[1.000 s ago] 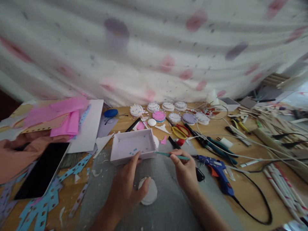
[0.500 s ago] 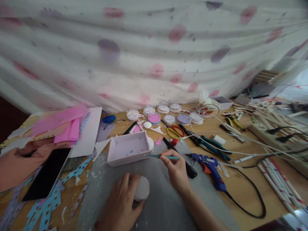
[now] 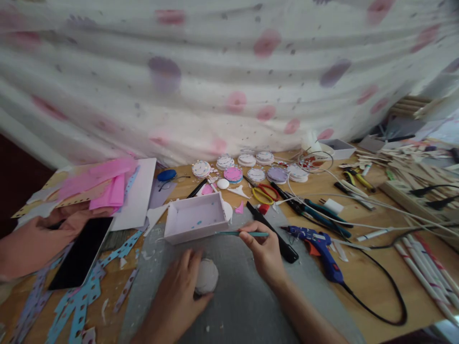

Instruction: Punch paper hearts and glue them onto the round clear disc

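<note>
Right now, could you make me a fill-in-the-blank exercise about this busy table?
The thin teal tool is in the person's ____ hand.
The left hand is at a round white disc, over a mat coloured ____.
The glue gun is mostly ____.
The phone lies toward the person's ____ side.

Missing words: right; grey; blue; left.

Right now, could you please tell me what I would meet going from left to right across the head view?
Black phone → white disc → right hand → blue glue gun → power strip.

A box (image 3: 195, 232) lies between phone (image 3: 84, 251) and glue gun (image 3: 322, 246).
</note>
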Motion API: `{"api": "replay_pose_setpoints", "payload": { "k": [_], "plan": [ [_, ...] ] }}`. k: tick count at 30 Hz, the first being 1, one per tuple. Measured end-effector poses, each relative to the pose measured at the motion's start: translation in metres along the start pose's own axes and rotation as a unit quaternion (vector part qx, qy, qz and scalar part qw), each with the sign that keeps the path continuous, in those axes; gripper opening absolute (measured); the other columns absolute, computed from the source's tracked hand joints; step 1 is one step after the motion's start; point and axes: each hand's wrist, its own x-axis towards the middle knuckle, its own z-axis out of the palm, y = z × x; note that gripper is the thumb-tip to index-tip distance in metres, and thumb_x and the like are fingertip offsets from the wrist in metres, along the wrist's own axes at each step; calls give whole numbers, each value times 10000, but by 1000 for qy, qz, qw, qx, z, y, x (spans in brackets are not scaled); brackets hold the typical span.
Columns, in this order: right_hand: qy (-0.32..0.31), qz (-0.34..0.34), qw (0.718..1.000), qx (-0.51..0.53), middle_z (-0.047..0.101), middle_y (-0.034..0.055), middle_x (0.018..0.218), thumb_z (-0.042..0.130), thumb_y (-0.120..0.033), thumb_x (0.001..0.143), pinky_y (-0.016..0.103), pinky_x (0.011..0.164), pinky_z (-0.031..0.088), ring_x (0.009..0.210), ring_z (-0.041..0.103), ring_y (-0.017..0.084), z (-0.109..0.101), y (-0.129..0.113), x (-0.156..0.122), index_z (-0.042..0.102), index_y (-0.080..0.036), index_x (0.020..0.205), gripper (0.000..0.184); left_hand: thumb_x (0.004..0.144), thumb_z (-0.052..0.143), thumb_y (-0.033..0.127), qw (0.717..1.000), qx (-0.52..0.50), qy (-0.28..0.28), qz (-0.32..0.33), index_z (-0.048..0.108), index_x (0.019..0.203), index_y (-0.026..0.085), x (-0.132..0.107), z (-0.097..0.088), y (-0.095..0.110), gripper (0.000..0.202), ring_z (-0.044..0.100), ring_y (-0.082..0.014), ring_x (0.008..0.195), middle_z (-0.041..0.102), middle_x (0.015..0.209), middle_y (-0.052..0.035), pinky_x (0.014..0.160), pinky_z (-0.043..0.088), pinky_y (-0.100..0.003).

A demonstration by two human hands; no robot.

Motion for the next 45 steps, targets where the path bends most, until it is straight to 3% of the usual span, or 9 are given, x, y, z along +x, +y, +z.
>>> {"api": "replay_pose_setpoints", "payload": {
  "k": [5, 9, 14, 18, 27, 30, 33, 36, 45],
  "plan": [
    [-2, 8, 1000, 11, 710, 31, 716, 799, -408, 717, 276, 620, 487, 681, 643, 187, 0, 1, -1, 700, -198, 711, 233, 725, 552, 40, 997, -48, -49, 39, 411, 1399, 210, 6, -13, -8, 710, 529, -291, 1303, 537, 1407, -141, 1085, 447, -504],
    [0, 11, 1000, 18, 708, 26, 723, 801, -405, 720, 266, 622, 479, 689, 636, 179, 0, 4, -1, 697, -202, 714, 229, 725, 617, 102, 994, -75, -57, 62, 270, 1487, 281, 6, -26, -19, 856, 450, -323, 1375, 436, 1519, -121, 1108, 412, -545],
    [8, 6, 1000, 14, 708, 22, 718, 790, -401, 739, 257, 611, 470, 682, 631, 175, 0, 7, 1, 707, -205, 723, 214, 881, 587, 316, 992, -112, 56, 34, 329, 1438, 314, 22, -37, -21, 614, 562, -292, 1244, 504, 1424, -98, 1012, 507, -491],
    [14, -8, 1000, 5, 703, 8, 716, 789, -372, 748, 245, 602, 468, 679, 627, 163, 1, 8, 2, 706, -217, 731, 177, 943, 517, 366, 988, -111, 106, 30, 389, 1388, 261, 34, -28, -22, 475, 626, -254, 1115, 522, 1352, -115, 947, 547, -439],
    [6, -85, 995, -55, 717, 17, 759, 753, -259, 797, 314, 704, 460, 751, 643, 196, -3, 4, 6, 723, -232, 767, 50, 950, 465, 335, 990, -20, 127, 52, 316, 1438, 179, 5, 2, -18, 533, 543, -328, 1287, 490, 1414, -195, 977, 548, -488],
    [-42, -181, 971, -148, 717, 14, 756, 737, -192, 816, 342, 733, 413, 728, 624, 191, 2, 1, 11, 712, -223, 798, 44, 952, 465, 336, 990, -10, 128, 56, 312, 1439, 170, 3, 3, -16, 536, 569, -324, 1264, 498, 1404, -207, 944, 574, -470],
    [-118, -304, 899, -292, 713, 13, 745, 692, -144, 857, 354, 723, 354, 702, 615, 185, 8, -2, 18, 679, -203, 840, 63, 949, 461, 340, 989, -9, 137, 60, 307, 1438, 159, 4, 3, -15, 544, 579, -329, 1252, 504, 1391, -218, 924, 585, -470],
    [-165, -331, 853, -369, 690, 15, 709, 655, -149, 885, 355, 713, 323, 695, 597, 192, 15, -2, 23, 651, -188, 821, 74, 941, 469, 333, 988, -15, 140, 61, 307, 1435, 156, 4, 4, -15, 549, 592, -327, 1236, 517, 1370, -216, 913, 592, -466],
    [-172, -325, 856, -364, 681, 12, 691, 651, -168, 887, 355, 709, 324, 684, 588, 190, 32, 1, 27, 659, -196, 806, 86, 927, 491, 312, 989, -40, 131, 57, 305, 1434, 159, 2, 4, -13, 561, 587, -326, 1239, 522, 1361, -208, 937, 580, -465]
  ]
}}
